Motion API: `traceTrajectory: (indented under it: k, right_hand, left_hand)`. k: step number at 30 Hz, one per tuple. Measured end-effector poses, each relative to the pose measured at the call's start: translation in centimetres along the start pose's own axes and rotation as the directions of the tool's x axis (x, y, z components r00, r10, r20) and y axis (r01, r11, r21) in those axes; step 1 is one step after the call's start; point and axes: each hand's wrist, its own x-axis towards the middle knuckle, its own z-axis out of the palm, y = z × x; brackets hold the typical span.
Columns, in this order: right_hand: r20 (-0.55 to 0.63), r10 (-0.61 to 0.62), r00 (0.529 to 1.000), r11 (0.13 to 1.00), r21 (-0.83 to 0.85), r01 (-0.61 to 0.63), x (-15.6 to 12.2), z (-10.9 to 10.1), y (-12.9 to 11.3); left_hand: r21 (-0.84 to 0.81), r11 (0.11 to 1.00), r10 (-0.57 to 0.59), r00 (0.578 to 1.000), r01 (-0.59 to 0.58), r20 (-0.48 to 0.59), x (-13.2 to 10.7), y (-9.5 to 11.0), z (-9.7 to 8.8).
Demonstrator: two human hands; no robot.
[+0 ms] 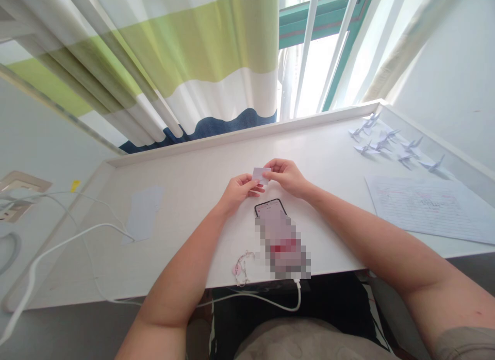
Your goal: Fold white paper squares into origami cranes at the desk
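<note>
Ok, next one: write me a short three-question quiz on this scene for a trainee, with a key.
1. What do the left hand and right hand hold between them?
2. True or false: in the picture, the folded paper birds are to the right of the phone.
3. Which is nearest the phone: A) written sheets, B) string with a pink charm, C) folded paper birds?

Key: 1. small white paper; 2. true; 3. B.

One left hand [240, 191], one right hand [286, 175], one folded paper [258, 174], one phone [279, 231], one strap [237, 270] and one written page [425, 210] show; the bunched birds [382, 143] number at least six.
</note>
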Motion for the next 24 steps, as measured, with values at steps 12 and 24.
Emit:
traceTrajectory:
  k: [12, 24]
  right_hand:
    - [0.045, -0.049, 0.998, 0.990, -0.133, 0.054, -0.3, 0.0, 0.3]
    - [0.148, -0.366, 0.919, 0.778, -0.494, 0.389, -0.3, -0.4, 1.0]
  left_hand:
    - [0.024, 0.999, 0.049, 0.999, -0.049, -0.005, 0.3, -0.5, 0.2]
    - [-0.050, 0.999, 0.016, 0.999, -0.014, 0.049, 0.7, -0.4, -0.5]
